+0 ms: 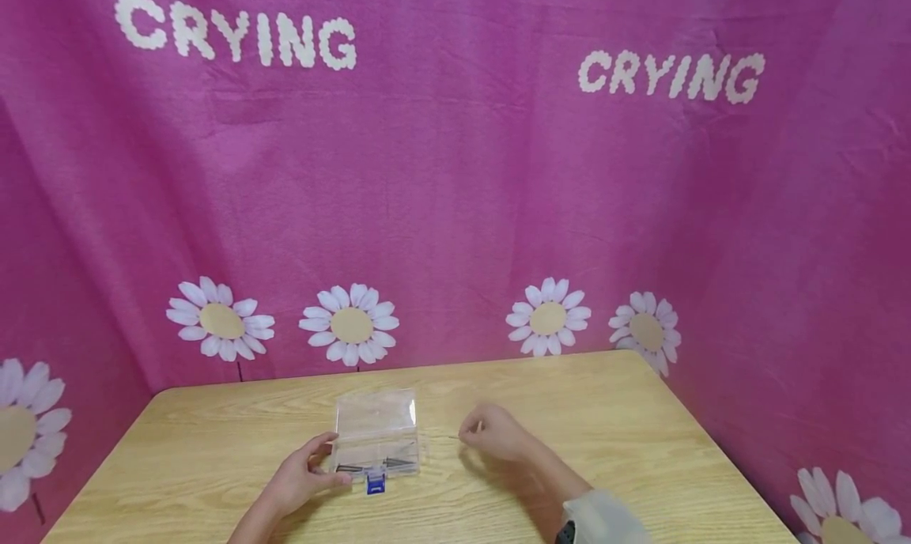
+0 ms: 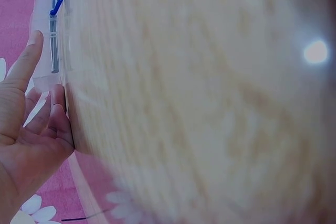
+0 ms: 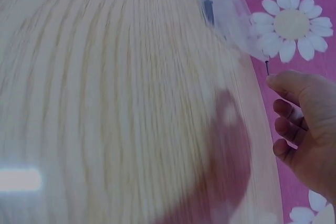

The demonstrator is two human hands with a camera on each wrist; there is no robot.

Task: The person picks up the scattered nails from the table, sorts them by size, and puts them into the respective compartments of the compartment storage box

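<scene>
On the table stands a clear plastic box [image 1: 377,451] with its lid [image 1: 376,412] raised and a blue latch [image 1: 376,481] at the front. Dark thin nails [image 1: 397,462] lie inside it in separate compartments. My left hand [image 1: 300,474] holds the box at its left side, thumb at the front corner and fingers along the side. To the right of the box, my right hand [image 1: 494,432] pinches one thin dark nail [image 3: 267,67] between thumb and forefinger. Its head end sticks out from the fingertips; the other end is hidden.
The wooden table [image 1: 605,417] has its far edge near a pink curtain [image 1: 455,212] with white flowers and lettering. Similar curtain hangs on the left and right sides. A dark watch-like band [image 1: 566,532] shows at the right wrist.
</scene>
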